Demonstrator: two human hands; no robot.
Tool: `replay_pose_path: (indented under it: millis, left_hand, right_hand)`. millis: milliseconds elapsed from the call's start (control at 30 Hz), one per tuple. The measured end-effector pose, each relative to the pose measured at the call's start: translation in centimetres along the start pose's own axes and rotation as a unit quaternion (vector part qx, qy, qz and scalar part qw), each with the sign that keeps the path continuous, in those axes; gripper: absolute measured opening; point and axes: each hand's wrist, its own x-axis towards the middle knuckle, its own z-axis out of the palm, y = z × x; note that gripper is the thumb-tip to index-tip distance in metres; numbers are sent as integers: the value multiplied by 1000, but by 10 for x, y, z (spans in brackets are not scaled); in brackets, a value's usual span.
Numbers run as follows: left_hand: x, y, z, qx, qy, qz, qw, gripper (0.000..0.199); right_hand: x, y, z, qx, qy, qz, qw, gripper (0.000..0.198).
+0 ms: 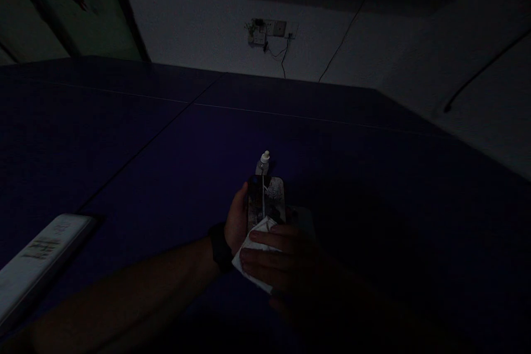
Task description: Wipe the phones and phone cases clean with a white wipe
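Observation:
My left hand, with a dark band at the wrist, is closed around the left side of a phone. The phone has a dark and pale patterned surface facing me. Over its lower part my right hand presses a folded white tissue, fingers bent across it. Just beyond the phone's top edge stands a small clear bottle with a white cap. A pale flat item shows partly to the right, behind my right hand; its kind is too dark to tell.
The scene is very dark. A long white box-like object lies at the left on the dark blue surface. Sockets with plugs and cables are on the far wall. Another cable hangs at the right.

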Motion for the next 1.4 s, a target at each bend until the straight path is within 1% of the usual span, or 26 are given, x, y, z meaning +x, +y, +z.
replay_pose_path:
  millis: [67, 133, 200, 233, 300, 333, 400, 467, 500, 567, 633, 700, 767, 833, 900, 967, 1000, 1100, 1167, 1233, 1300, 1400]
  left_hand:
    - [1, 0, 0, 7, 0, 20, 1000, 77]
    - [3, 1, 1, -3, 11, 47, 999, 81]
    - [3, 3, 2, -17, 12, 46, 999, 76]
    - [3, 3, 2, -21, 6, 37, 999, 73]
    - [2, 3, 2, -16, -16, 16, 1000, 70]
    - [2, 2, 1, -12, -26, 12, 1000, 70]
    - [3, 1, 0, -14, -26, 31, 999, 71]
    - [5, 1, -1, -22, 6, 70, 997, 71]
    - [7, 1, -2, -19, 29, 90, 995, 70]
    - [9, 2, -4, 0, 72, 121, 990, 69]
    - [10, 3, -5, 16, 90, 130, 987, 68]
    - [9, 3, -7, 10, 79, 124, 989, 69]
    - [8, 3, -8, 1, 64, 118, 991, 68]
    - [7, 3, -9, 5, 71, 120, 990, 67]
    - [7, 3, -10, 19, 90, 125, 988, 67]
    - [8, 3, -10, 27, 93, 124, 988, 66]
    - [9, 3, -10, 26, 85, 122, 989, 64]
    - [10, 2, -8, 13, 59, 125, 990, 60]
    - [9, 1, -7, 11, 65, 131, 989, 61]
    - [9, 1, -6, 15, 82, 126, 989, 64]
    - [9, 2, -6, 7, 84, 117, 990, 64]
    - [6, 3, -9, -36, 81, 99, 991, 60]
  right_hand:
    - [-1, 0, -1, 0, 16, -2, 1000, 41]
    - [-1, 1, -2, -10, 39, 23, 999, 36]
    - [2, 1, -1, -19, 43, 48, 998, 40]
    - [3, 0, 0, -19, 41, 50, 998, 44]
    - [5, 0, 2, -10, 32, 32, 999, 51]
    - [5, 0, 3, -4, 27, 21, 999, 50]
    - [-1, 2, 2, -6, 36, 14, 999, 43]
    - [-10, 6, -1, -38, 60, 51, 996, 37]
    - [-14, 7, -3, -60, 72, 78, 993, 37]
    - [-19, 10, -4, -101, 84, 132, 982, 44]
    - [-21, 11, -2, -119, 74, 164, 976, 51]
    - [-19, 11, 0, -106, 58, 159, 980, 54]
    - [-18, 12, 0, -80, 56, 127, 987, 48]
    - [-17, 12, -1, -69, 80, 110, 988, 40]
    - [-16, 12, -3, -92, 112, 131, 981, 37]
    - [-14, 11, -5, -121, 115, 155, 974, 41]
    - [-12, 10, -5, -124, 103, 152, 975, 44]
    - [-11, 9, -6, -87, 58, 105, 989, 46]
    - [-13, 10, -6, -76, 68, 94, 990, 42]
    - [-15, 10, -6, -88, 99, 115, 985, 43]
    - [-14, 8, -3, -93, 104, 129, 982, 48]
    - [-4, 1, 2, -80, 57, 129, 987, 56]
